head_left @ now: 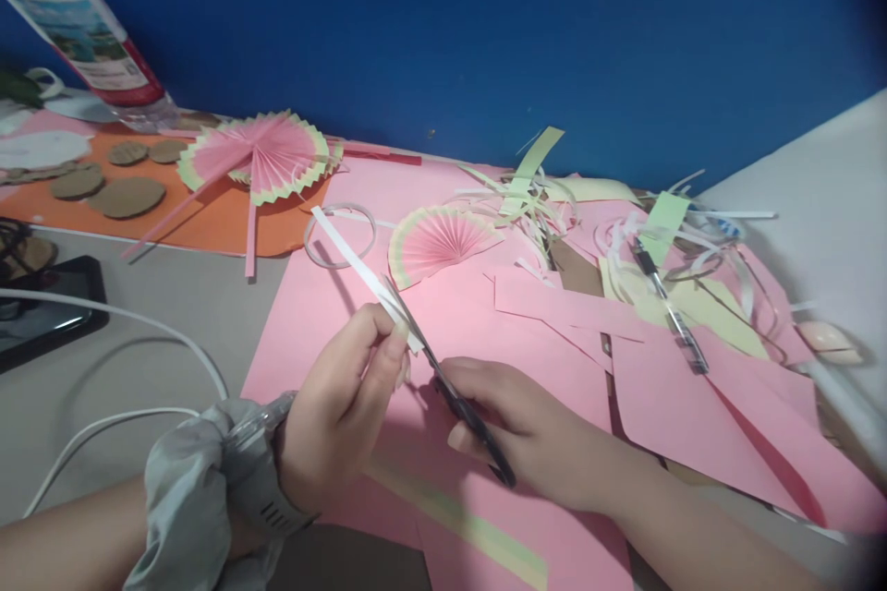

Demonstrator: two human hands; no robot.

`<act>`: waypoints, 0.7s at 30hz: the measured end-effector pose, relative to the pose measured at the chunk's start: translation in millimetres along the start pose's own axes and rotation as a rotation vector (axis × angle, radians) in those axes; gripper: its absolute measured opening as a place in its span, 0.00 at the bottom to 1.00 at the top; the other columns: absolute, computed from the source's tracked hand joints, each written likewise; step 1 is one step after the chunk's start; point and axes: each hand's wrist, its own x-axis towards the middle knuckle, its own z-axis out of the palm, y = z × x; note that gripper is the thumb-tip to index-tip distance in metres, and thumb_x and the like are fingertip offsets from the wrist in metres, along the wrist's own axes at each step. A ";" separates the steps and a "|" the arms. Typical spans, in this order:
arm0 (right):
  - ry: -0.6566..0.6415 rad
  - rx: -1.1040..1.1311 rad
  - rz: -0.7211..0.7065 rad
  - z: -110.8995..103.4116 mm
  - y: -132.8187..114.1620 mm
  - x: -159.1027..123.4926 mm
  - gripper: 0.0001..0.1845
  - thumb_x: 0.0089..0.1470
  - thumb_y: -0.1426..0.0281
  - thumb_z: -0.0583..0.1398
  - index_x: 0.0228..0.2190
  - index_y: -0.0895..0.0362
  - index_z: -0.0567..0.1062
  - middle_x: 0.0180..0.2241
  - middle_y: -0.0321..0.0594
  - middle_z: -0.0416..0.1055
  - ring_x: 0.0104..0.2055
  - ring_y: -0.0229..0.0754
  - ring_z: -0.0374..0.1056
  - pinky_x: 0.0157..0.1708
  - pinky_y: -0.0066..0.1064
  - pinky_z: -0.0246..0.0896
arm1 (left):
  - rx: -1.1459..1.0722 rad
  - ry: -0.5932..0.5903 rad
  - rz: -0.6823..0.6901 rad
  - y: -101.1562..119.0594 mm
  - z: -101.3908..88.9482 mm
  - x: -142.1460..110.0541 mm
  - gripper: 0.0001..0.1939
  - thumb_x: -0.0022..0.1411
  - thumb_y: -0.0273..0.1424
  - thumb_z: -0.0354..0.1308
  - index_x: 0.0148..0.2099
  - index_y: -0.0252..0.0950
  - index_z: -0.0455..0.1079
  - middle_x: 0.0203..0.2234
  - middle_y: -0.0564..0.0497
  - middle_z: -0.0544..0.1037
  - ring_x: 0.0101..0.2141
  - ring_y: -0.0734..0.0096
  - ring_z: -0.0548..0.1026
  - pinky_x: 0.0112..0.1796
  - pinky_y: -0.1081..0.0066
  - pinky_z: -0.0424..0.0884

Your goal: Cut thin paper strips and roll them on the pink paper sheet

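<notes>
While the left hand (350, 374) pinches the white strip (343, 247), free end aimed at 11 o'clock, the right hand (509, 406) grips the scissors (466, 411), handles toward 5. Fan (440, 245)'s around 12 from the hands. Looks like a trimming step tbh; next snip probably just needs the strip kept taut.

You can pass over the table (166, 270) beyond your left hand (350, 379), minding the white cable (139, 314); a pleated half-circle (443, 247) blocks ahead, curled strips (533, 203) and a pen (666, 307) the right
</notes>
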 end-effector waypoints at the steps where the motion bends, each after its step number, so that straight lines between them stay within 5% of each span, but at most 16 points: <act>1: 0.001 0.008 -0.004 0.0 0.2 0.2 0.16 0.57 0.65 0.55 0.22 0.56 0.56 0.24 0.31 0.54 0.26 0.34 0.51 0.26 0.27 0.48 | -0.002 0.001 0.001 0.0 0.1 -0.3 0.13 0.70 0.35 0.41 0.31 0.40 0.55 0.23 0.58 0.60 0.25 0.77 0.60 0.28 0.73 0.60; 10: 0.076 0.364 0.011 1.6 10.9 0.4 0.17 0.58 0.59 0.55 0.24 0.57 0.62 0.24 0.32 0.59 0.26 0.33 0.57 0.27 0.26 0.52 | -0.003 -0.018 -0.009 -1.4 -0.8 1.9 0.13 0.70 0.36 0.40 0.32 0.40 0.55 0.23 0.58 0.61 0.25 0.78 0.62 0.29 0.74 0.60; 17: 0.242 0.695 0.008 4.7 20.3 5.9 0.14 0.53 0.60 0.60 0.32 0.59 0.69 0.25 0.34 0.64 0.22 0.33 0.61 0.25 0.29 0.59 | 0.039 -0.404 0.036 2.0 -2.3 -0.5 0.14 0.68 0.34 0.42 0.31 0.38 0.61 0.23 0.55 0.66 0.25 0.76 0.64 0.28 0.74 0.62; 21: 0.301 0.760 -0.004 3.6 22.3 5.9 0.13 0.51 0.62 0.62 0.29 0.59 0.68 0.24 0.32 0.60 0.22 0.32 0.60 0.23 0.28 0.60 | 0.112 -0.540 0.047 2.7 -0.6 -1.6 0.12 0.66 0.31 0.45 0.29 0.38 0.60 0.22 0.56 0.65 0.24 0.76 0.62 0.27 0.75 0.60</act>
